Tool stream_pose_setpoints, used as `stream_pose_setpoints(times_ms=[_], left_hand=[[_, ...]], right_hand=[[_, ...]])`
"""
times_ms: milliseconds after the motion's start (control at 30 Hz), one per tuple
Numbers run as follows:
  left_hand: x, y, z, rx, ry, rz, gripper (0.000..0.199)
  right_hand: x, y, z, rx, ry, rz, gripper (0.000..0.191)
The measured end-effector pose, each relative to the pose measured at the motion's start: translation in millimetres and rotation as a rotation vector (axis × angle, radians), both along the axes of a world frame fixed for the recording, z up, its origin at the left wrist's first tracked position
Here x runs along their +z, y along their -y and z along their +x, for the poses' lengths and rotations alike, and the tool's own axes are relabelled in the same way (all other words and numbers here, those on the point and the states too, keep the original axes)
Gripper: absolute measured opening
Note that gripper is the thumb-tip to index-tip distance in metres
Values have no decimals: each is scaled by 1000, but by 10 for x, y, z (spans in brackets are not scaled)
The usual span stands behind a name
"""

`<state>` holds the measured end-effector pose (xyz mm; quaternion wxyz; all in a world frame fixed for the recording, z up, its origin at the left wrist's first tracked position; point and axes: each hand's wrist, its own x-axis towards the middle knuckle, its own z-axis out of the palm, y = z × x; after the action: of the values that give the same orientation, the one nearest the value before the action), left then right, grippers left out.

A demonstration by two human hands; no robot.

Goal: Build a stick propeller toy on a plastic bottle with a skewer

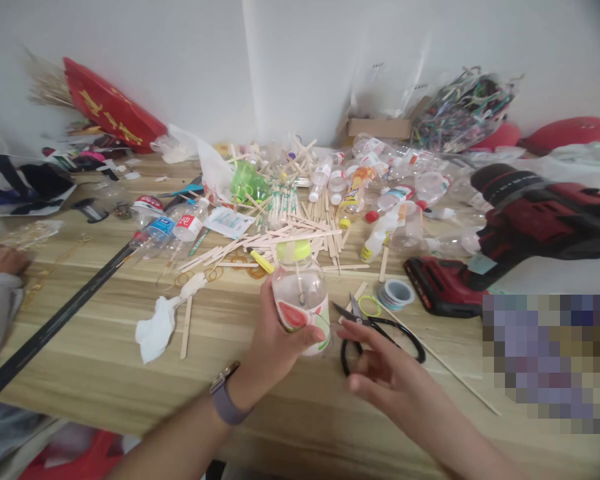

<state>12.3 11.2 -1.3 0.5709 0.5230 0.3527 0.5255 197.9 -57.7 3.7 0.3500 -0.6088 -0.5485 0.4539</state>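
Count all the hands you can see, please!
3: the left hand holding the bottle, the right hand by the scissors, and another person's hand at the far left. More may be hidden in the pixelated lower right.

Room nearside, clutter beyond
Bare tabletop point(225, 323) between the bottle point(301, 290) and white tissue point(156, 327) lets a hand pass; scissors point(361, 319) lie beside the right hand point(386, 370), the drill point(535, 217) blocks farther right, and loose sticks point(325, 217) crowd behind.
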Motion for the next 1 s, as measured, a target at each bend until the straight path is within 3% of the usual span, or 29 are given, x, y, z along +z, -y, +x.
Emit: stream_pose_setpoints(times_ms=[133,233,333,400,467,633,867,1000], left_hand=[[-26,70,7,-70,-61,32,90],[-30,88,9,-105,-62,41,90],[-16,73,6,-78,-61,48,91],[-7,55,-1,-50,-68,43,90],[-3,41,-10,-38,-73,28,90],[-3,42,-21,-39,-65,6,87],[-8,72,3,-60,-55,-7,84],[-13,58,-1,-44,-65,-4,81]], right_hand=[[88,-98,-253,-112,254,296,18],[184,-144,-263,-17,202,446,17],[218,-109,-172,61,-63,260,28],[221,-47,-93,61,-244,43,38],[225,20,-9,13,-300,-73,46],[234,103,296,-116,-143,-47,49],[277,116,713,55,151,-8,44],[339,150,757,-96,234,35,50]])
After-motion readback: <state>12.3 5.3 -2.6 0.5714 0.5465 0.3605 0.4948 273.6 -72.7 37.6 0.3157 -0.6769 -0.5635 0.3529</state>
